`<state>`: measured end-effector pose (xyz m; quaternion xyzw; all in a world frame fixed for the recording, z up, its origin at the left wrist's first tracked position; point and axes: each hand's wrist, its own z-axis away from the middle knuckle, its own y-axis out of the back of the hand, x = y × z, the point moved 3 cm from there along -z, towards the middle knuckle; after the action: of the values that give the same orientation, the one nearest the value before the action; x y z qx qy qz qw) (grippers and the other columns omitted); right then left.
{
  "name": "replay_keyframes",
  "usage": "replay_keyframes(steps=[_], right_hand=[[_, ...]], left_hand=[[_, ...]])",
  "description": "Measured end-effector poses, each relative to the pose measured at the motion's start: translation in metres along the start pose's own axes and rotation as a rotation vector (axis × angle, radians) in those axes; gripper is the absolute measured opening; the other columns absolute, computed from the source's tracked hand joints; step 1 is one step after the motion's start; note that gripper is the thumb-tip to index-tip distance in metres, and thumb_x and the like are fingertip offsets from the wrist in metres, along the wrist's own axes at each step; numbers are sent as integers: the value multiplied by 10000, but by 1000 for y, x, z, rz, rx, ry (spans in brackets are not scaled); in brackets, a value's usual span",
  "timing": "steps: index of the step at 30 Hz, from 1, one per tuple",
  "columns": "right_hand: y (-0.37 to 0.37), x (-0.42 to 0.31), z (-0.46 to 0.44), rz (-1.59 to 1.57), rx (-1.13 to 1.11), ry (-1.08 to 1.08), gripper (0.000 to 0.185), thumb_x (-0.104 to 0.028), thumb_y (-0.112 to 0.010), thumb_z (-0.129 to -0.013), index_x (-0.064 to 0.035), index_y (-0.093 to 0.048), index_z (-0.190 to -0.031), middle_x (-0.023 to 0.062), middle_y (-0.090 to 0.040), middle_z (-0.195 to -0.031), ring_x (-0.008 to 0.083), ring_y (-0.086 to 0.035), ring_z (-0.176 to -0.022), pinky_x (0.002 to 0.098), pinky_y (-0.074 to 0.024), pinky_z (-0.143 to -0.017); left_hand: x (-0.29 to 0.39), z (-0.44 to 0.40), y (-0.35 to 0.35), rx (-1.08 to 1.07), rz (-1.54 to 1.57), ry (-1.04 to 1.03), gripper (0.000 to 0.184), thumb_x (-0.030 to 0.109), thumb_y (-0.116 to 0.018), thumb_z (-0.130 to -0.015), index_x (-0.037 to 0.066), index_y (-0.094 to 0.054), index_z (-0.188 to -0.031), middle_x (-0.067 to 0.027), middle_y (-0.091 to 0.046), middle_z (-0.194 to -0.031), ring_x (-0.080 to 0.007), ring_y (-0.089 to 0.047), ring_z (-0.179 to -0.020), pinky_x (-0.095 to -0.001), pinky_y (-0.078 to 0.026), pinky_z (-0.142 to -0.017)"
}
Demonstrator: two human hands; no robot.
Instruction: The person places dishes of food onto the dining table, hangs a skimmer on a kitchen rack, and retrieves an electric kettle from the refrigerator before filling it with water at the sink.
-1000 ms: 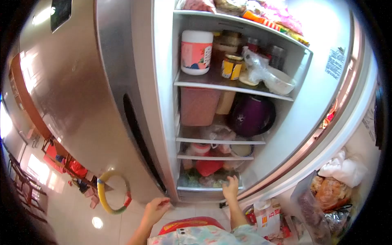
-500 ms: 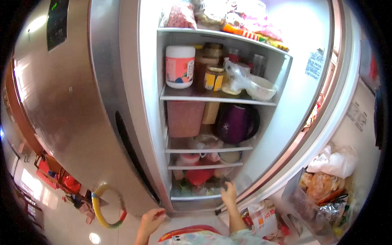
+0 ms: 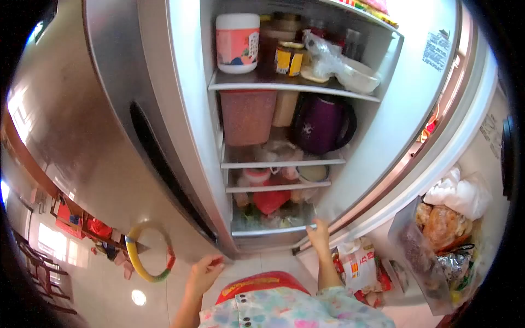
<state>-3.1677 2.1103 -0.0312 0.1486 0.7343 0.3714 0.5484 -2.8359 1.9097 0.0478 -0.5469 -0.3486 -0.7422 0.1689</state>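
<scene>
Inside the open fridge, a clear bottom drawer with a white front rim holds a red bag and leafy green items. My right hand is at the right end of that rim, its fingers bent over the edge. Low beside the closed left fridge door, my left hand hangs with loosely curled fingers; I see nothing in it. Above the drawer, shelves carry a purple kettle, a pink container, a white tub with a pink label, a yellow-labelled jar and a bowl.
The right door stands open; its bin holds bagged food and a white plastic bag. Below it is a red and white package. A yellow, red and green ring shows at the left door. A red stool is in front of me.
The view has tilted down, so the shelves appear higher. My right hand has come onto the end of the drawer rim. My left hand stays low by the left door.
</scene>
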Motion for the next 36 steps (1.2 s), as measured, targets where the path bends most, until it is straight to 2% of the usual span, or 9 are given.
replay_keyframes(steps=[3,11,15,16,20,23,29,33,36], right_hand=[[-10,8,1,12,-57,5,429,-271,-633,-730,-17,-591,-1074,200,-619,-999,320,-591,-924,367,-450,-835],[-24,23,5,-27,-172,10,435,-296,-628,-734,-18,-593,-1068,177,-634,-976,294,-610,-917,357,-472,-799],[-23,17,6,25,-187,51,416,-298,-628,-734,-36,-602,-1055,176,-636,-968,294,-612,-912,368,-475,-791],[1,-21,10,-33,-304,-108,434,-297,-621,-736,-22,-590,-1071,185,-624,-1005,304,-600,-940,372,-466,-812],[8,-38,-32,-77,-112,148,546,-232,-602,-778,21,-453,-1238,214,-495,-1236,322,-481,-1147,364,-374,-966],[50,-78,-105,-128,253,342,587,-188,-570,-814,53,-351,-1302,244,-414,-1304,353,-399,-1216,385,-312,-1023],[128,-148,-215,-36,629,348,697,-124,-614,-758,62,-265,-1331,278,-318,-1343,397,-321,-1245,403,-272,-1036],[136,-165,-222,-217,586,50,598,-227,-682,-695,-2,-461,-1202,233,-579,-1073,383,-543,-1013,434,-409,-891],[115,-193,-199,-238,404,315,491,-256,-683,-621,20,-552,-1005,236,-617,-929,394,-584,-893,428,-445,-806]], left_hand=[[-11,-4,-6,-30,77,-5,291,111,-658,-778,26,-619,-1053,-90,-652,-935,-127,-604,-832,-259,-486,-723],[4,-3,-12,-28,77,-78,258,103,-644,-798,6,-622,-1036,-59,-645,-851,-96,-580,-694,-231,-486,-604],[-18,-7,-13,-45,122,-42,286,74,-676,-754,16,-627,-1030,-78,-655,-891,-125,-611,-817,-252,-491,-707],[-22,-8,-13,-41,143,-37,285,71,-675,-753,12,-626,-1027,-79,-655,-891,-128,-611,-818,-252,-491,-709],[-13,-5,-12,-52,144,-30,279,71,-670,-756,7,-624,-1025,-83,-656,-887,-133,-610,-830,-254,-490,-719],[-9,-2,-9,-55,152,-16,285,85,-671,-759,15,-624,-1032,-84,-656,-894,-132,-612,-834,-255,-489,-727],[6,10,-6,9,81,22,281,109,-673,-764,15,-627,-1026,-92,-660,-906,-134,-615,-835,-260,-488,-729],[-26,15,-7,74,111,9,282,111,-676,-761,17,-628,-1023,-97,-660,-901,-134,-617,-834,-264,-489,-724],[-13,15,-5,103,86,-11,282,111,-676,-761,15,-627,-1022,-100,-660,-897,-134,-618,-834,-264,-488,-725]])
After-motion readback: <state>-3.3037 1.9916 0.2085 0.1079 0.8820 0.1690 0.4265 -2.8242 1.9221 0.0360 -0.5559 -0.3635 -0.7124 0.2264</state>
